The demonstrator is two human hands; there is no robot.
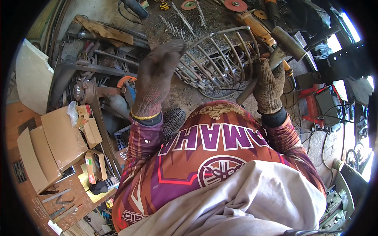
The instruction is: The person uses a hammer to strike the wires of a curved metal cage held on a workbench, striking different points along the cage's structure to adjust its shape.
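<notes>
My left hand [156, 74], in a brown knitted glove, reaches to the left end of a metal rack [214, 59] made of curved rods. Its fingers are blurred and bunched at the end of the rack's top bar, so their grip does not show. My gloved right hand [270, 83] is closed round the handle of a hammer [289, 43] beside the rack's right end. The hammer's large cylindrical head points up and away, while the handle [247, 93] slants down to the left below the hand.
An orange angle grinder [256, 27] lies beyond the rack, with a reddish disc [235, 4] close by. Loose metal rods [182, 19] rest on the dirty floor. At left are scrap metal and an opened cardboard box [63, 137]. A red-framed machine [311, 104] and cables are at right.
</notes>
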